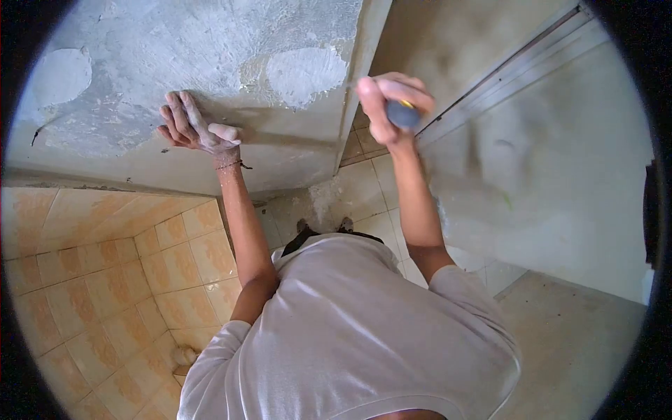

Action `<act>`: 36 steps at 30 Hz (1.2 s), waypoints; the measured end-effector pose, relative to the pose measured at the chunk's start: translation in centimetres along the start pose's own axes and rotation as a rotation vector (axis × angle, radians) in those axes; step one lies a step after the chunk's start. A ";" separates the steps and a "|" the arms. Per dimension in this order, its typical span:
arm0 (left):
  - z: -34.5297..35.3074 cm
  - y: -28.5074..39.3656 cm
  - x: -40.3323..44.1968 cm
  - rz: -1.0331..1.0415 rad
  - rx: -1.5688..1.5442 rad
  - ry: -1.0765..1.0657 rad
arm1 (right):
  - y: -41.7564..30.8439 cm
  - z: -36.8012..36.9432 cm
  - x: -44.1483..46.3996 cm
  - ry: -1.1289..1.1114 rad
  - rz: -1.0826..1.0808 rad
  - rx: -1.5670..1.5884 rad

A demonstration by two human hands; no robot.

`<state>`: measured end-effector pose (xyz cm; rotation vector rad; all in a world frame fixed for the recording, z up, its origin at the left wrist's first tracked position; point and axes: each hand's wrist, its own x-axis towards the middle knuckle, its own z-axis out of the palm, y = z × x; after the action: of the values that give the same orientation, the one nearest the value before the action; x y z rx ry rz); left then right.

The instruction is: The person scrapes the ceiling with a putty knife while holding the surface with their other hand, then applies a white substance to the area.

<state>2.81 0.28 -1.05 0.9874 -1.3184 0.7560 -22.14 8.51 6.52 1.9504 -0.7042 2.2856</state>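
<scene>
My left hand (192, 126) lies against the rough wall (168, 42), its fingers stretched out and coated in white dust. A dark bracelet (234, 166) circles that wrist. My right hand (395, 98) is closed around a hand tool (403, 115) with a dark grey, yellow-marked handle end, close to the wall's right edge. The tool's working end is hidden or blurred, so its kind cannot be told. Between the hands, a pale bare patch (304, 75) shows where the surface layer is gone. Another such patch (63, 75) is left of my left hand.
White dust and crumbs (323, 199) lie on the tiled floor (367, 189) by my feet. Orange-patterned tiles (84, 294) cover the low wall at left. A pale wall or panel (560, 161) stands close on the right, beside a metal-coloured frame (504, 70).
</scene>
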 end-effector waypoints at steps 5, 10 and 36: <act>0.2 -0.3 0.1 0.012 0.023 -0.002 | -3.7 -1.3 1.0 -0.168 -0.086 0.443; 0.2 0.1 0.0 -0.001 0.023 -0.020 | -1.4 -0.5 0.4 -0.289 -0.175 0.152; 0.8 -0.7 -0.4 0.014 -0.029 0.066 | -1.7 0.7 -2.7 -0.111 -0.006 0.159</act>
<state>3.01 -0.71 -1.53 0.9234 -1.2769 0.7717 -20.33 10.46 4.54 2.1593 -0.5383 2.3102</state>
